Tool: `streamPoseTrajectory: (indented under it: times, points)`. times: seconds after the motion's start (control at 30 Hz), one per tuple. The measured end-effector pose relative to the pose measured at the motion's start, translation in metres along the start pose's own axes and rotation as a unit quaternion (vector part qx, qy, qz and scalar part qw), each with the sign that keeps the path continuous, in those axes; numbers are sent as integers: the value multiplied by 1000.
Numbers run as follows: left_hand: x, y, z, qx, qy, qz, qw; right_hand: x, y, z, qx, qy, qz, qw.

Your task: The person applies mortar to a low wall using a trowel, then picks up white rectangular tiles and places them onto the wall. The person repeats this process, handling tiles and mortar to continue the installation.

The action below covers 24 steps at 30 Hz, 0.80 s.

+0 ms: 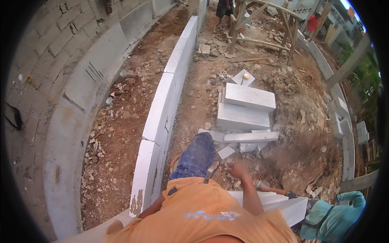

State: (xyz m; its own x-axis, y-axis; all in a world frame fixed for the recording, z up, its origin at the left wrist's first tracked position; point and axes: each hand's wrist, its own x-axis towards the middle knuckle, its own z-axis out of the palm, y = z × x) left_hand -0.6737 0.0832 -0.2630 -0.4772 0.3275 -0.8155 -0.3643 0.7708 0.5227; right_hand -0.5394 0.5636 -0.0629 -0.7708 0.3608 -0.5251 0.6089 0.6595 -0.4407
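My right hand [237,170] hangs over the rubble ground, just right of my leg in blue checked cloth [196,154]. Its fingers look loosely apart, and I see nothing in them. Nearest to it are a small white block piece [226,152] and a long narrow white block [251,137]. Part of my left forearm [153,208] shows beside the low white block wall [156,115], while the left hand itself is hidden behind my orange shirt [202,214]. Two large white blocks [249,97] lie stacked ahead, and a small orange-topped item [246,75] rests on another block piece.
Several white blocks [298,208] lie close on my right, beside a co-worker in a teal top [332,220]. A wooden trestle [263,38] stands at the back, with a person [224,8] next to it. Loose stones cover the ground; a grey wall [60,44] runs along the left.
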Motion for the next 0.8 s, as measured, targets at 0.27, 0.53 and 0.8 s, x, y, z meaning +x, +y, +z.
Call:
streamPoseTrajectory:
  times: [0.27,0.53,0.8]
  points:
    - [103,75,-10,45,-62,-7,997,54,38,8,61,-193,83,976]
    - [215,200,-48,-15,-30,-5,999,296,99,-41,-15,-167,-187,968]
    - [214,275,-108,-177,154,-11,972,506,19,-205,303,-124,203,923]
